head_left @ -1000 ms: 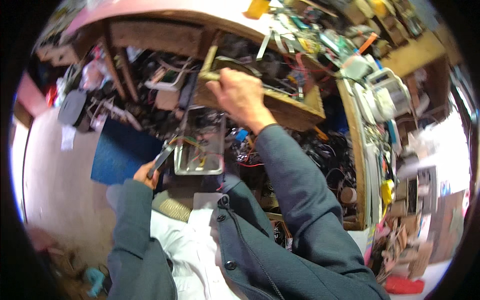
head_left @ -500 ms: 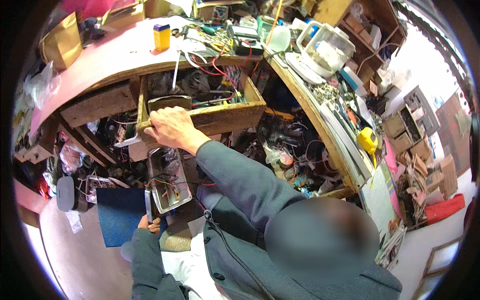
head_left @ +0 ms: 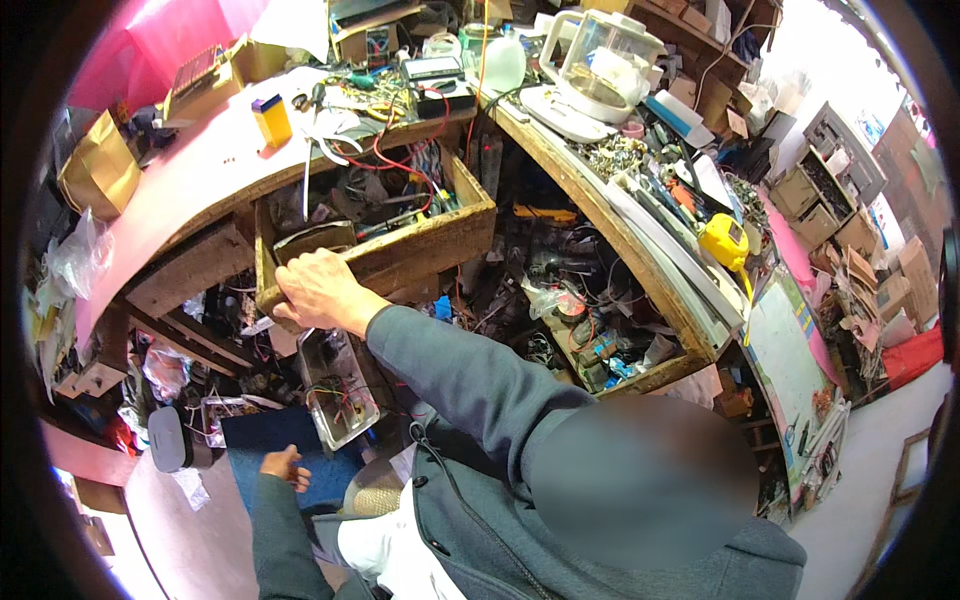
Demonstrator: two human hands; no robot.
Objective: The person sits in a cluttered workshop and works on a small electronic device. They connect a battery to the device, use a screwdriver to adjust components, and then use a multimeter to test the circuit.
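Note:
My right hand (head_left: pixel 322 290) grips the left front corner of a wooden drawer (head_left: pixel 400 255), pulled out from under the bench. Inside the drawer lie tools, wires, plastic bags and a dark, boxy piece (head_left: pixel 315 240). Lower down, my left hand (head_left: pixel 285 467) is above a dark blue mat (head_left: pixel 250 450), its fingers loosely curled with nothing visible in them. To the right of that hand, a shallow metal tray (head_left: pixel 352 432) holds thin coloured wires. It rests tilted among clutter below the drawer.
On the bench stand a yellow-and-blue box (head_left: pixel 271 122), a black meter-like device (head_left: pixel 437 85) and white-handled pliers (head_left: pixel 328 130). The right-hand bench carries a clear jug (head_left: pixel 605 65) and a yellow tape measure (head_left: pixel 724 240). A grey case (head_left: pixel 172 438) is left of the mat.
A flat metal piece has left my left hand, and that hand has moved slightly down and left. My right hand stays on the drawer. The whole view has shifted.

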